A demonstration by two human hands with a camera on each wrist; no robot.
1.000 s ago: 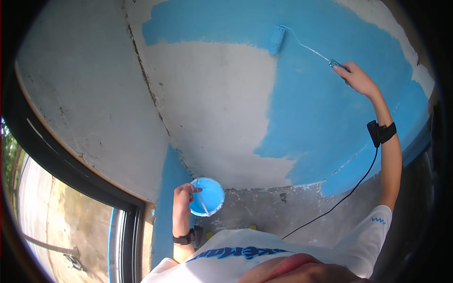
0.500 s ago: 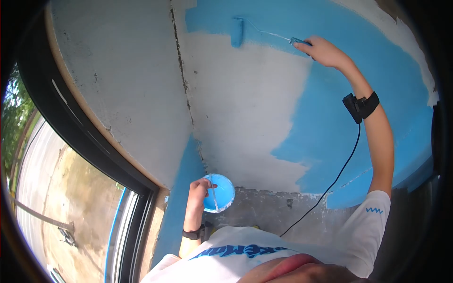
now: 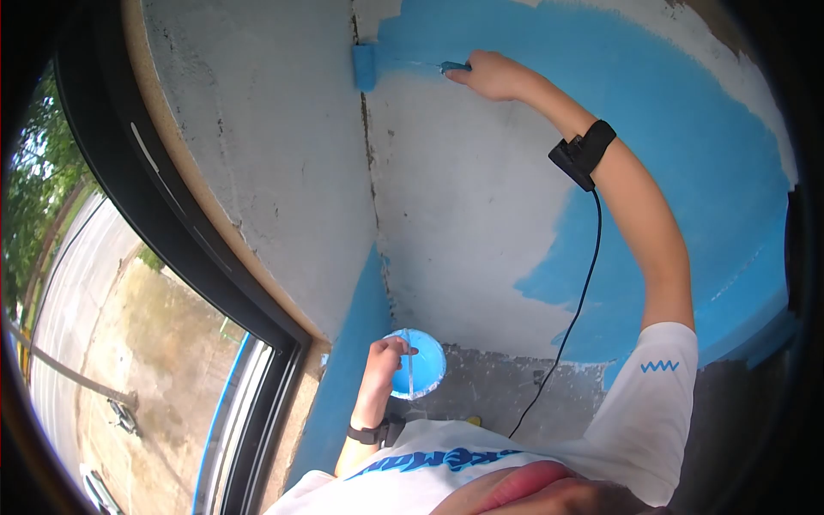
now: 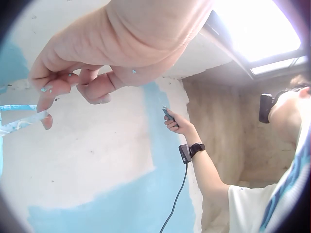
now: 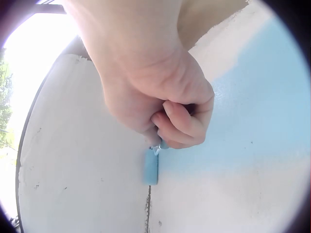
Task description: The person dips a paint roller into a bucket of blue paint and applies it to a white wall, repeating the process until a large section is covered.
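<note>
My right hand [image 3: 496, 75] grips the handle of a paint roller [image 3: 365, 67]. The roller's blue sleeve lies upright at the cracked wall corner, at the left end of a blue painted band. In the right wrist view, fingers of the right hand [image 5: 167, 97] curl round the handle, with the sleeve [image 5: 151, 167] just beyond. Low down, my left hand [image 3: 383, 360] holds a round blue paint bucket [image 3: 443, 367] by its handle. In the left wrist view, a finger of the left hand [image 4: 102, 48] hooks under the paint-smeared bucket handle [image 4: 24, 122]; the bucket itself is mostly out of frame.
Left of the corner stands a grey wall [image 3: 266, 154], blue along its lower part. An unpainted patch [image 3: 463, 197] lies between blue areas on the wall ahead. A dark-framed window [image 3: 197, 249] is at the left. A black cable [image 3: 577, 318] hangs from the right wrist camera.
My right hand has moved the roller left along the wall's upper band to the corner, and blue now reaches further that way. The left hand still holds the bucket low down.
</note>
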